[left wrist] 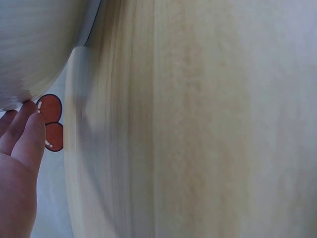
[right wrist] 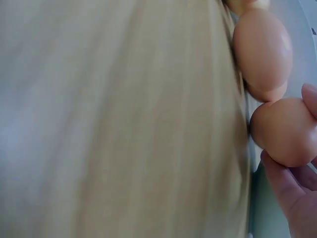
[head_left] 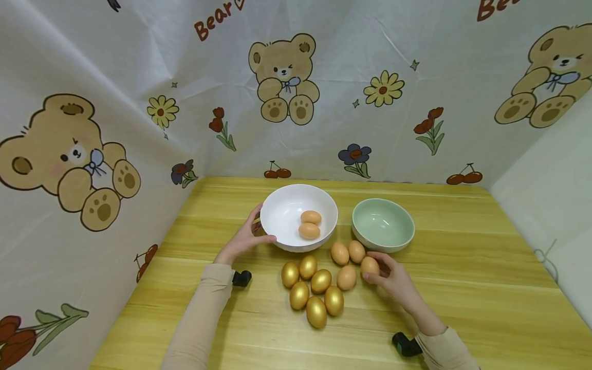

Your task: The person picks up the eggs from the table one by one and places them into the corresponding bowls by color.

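On the wooden table (head_left: 462,267), right hand (head_left: 393,280) pinches a brown egg (head_left: 370,265) between thumb and fingers, egg just off or on the tabletop, cannot tell which, right beside three other brown eggs (head_left: 348,261) that lie in front of the green bowl (head_left: 383,224). Right wrist view shows the held egg (right wrist: 285,131) with fingers (right wrist: 287,191) curled under it and a second brown egg (right wrist: 262,52) just next to it. Left hand (head_left: 242,239) rests on the near-left rim of the white bowl (head_left: 282,213), thumb and fingers curved round its wall; left wrist view shows fingertips (left wrist: 27,124) touching the bowl's underside (left wrist: 34,44). White bowl holds two brown eggs (head_left: 310,224), touching each other. Six gold eggs (head_left: 313,290) sit clustered in front of the white bowl, left of the brown ones, nearest brown egg touching the cluster. Green bowl stands right of the white bowl, close but apart. Bear-print cloth (head_left: 139,77) hangs behind and along the left side.
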Action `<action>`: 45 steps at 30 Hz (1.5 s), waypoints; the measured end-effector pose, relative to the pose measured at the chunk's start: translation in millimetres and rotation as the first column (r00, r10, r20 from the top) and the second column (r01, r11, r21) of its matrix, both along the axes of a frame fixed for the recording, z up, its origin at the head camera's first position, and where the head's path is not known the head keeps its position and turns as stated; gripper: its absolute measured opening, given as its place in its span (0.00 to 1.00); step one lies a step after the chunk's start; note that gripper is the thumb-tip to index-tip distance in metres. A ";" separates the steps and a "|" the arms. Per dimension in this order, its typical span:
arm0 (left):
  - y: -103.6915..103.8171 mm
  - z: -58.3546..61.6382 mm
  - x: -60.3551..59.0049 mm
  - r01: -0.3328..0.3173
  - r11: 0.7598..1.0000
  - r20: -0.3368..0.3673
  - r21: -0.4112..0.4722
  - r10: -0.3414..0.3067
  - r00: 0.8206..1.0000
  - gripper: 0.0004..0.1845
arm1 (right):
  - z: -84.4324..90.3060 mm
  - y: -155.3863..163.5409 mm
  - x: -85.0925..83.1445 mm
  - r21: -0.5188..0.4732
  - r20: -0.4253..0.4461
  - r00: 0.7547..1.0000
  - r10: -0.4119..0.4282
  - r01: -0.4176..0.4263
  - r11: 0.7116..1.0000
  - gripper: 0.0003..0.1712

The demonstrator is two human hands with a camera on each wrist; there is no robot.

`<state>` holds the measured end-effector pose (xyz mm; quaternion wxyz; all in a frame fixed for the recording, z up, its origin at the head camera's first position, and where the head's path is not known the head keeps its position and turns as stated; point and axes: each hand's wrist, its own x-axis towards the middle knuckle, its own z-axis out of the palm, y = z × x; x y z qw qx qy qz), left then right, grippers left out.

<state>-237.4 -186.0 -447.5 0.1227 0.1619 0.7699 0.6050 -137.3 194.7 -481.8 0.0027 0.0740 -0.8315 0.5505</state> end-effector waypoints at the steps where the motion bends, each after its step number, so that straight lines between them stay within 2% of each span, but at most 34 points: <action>1: 0.2 0.3 0.0 0.000 1.000 0.001 -0.001 0.000 1.000 0.55 | 1.4 -0.5 -0.5 -0.009 -0.004 1.000 0.009 -0.009 1.000 0.29; 7: 0.3 0.9 -0.1 -0.003 1.000 0.007 -0.003 0.003 1.000 0.54 | 10.9 -5.4 -6.0 -0.022 -0.023 0.999 0.045 -0.046 0.999 0.30; 17: 0.0 -0.6 -0.7 0.001 1.000 0.002 -0.013 -0.001 1.000 0.55 | 35.4 -17.8 -19.0 -0.080 -0.043 0.999 0.026 -0.029 0.996 0.33; 30: -0.6 -1.8 -1.2 -0.004 1.000 0.007 -0.016 0.004 1.000 0.55 | 73.3 -32.4 -48.9 -0.027 -0.114 0.991 0.066 -0.070 0.997 0.32; 38: 0.1 -1.9 -0.9 -0.004 1.000 0.010 -0.012 0.004 1.000 0.55 | 88.6 -47.2 -66.8 -0.048 -0.082 0.995 0.059 -0.063 0.997 0.34; 45: 0.3 -1.0 -0.4 0.000 1.000 0.011 -0.008 0.000 1.000 0.55 | 92.9 -66.3 -82.7 -0.158 -0.044 0.996 0.084 -0.090 0.983 0.34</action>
